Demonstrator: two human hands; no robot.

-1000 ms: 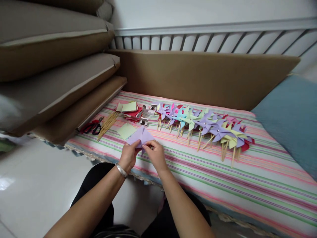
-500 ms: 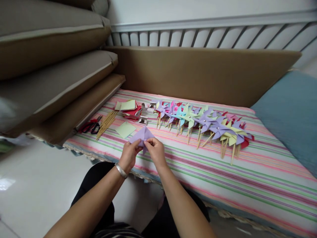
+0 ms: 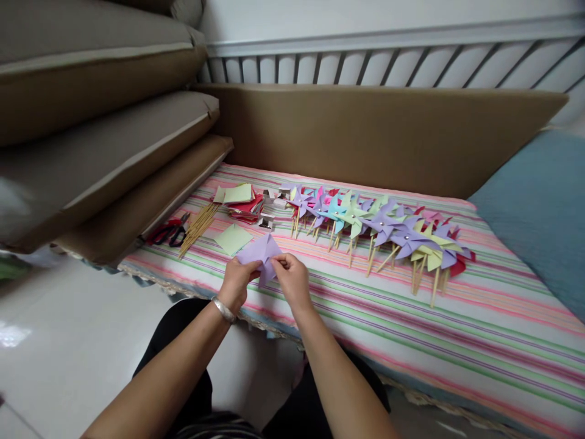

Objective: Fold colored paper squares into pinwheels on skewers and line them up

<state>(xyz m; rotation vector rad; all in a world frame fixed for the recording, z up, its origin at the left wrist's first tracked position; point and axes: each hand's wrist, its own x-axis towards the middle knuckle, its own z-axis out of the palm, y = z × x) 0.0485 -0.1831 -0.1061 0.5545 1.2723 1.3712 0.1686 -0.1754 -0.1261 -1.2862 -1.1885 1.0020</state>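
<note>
Folding step: left hand (image 3: 236, 281) and right hand (image 3: 292, 279) both pinch lilac paper square (image 3: 260, 250) above striped bed cover (image 3: 320, 292), near finished pinwheels (image 3: 379, 225). Next likely needs corners gathered centrally.

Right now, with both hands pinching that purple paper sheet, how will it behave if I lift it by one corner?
The purple paper sheet looks thin and probably very light. Held between the left hand and right hand, it already bends along folds, so one corner would likely let it droop. It should crease easily, and it lies flat enough on the striped cloth that rolling seems unlikely.
</note>
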